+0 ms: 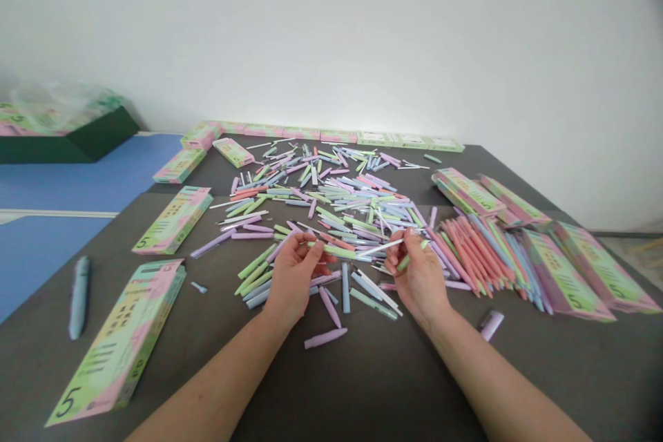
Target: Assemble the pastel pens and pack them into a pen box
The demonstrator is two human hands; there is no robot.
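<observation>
A dark grey table (383, 380) fills the view, with flat pastel pen boxes (119, 345) set along it from 9 round to 3 o'clock. A heap of loose pastel pens (331, 200) lies at 12 o'clock, and a fanned row of pink and blue pens (476, 255) at 3. The left hand (293, 281) grasps a pale green pen barrel (336, 251). The right hand (419, 280) pinches a thin white refill (383, 246), its tip just beside that barrel.

Illumination is bright, even and diffuse; shadows beneath the left hand (293, 283) and right hand (419, 283) stay faint. Wide-angle distortion bows the surface (362, 387) edges; the upper right corner darkens.
</observation>
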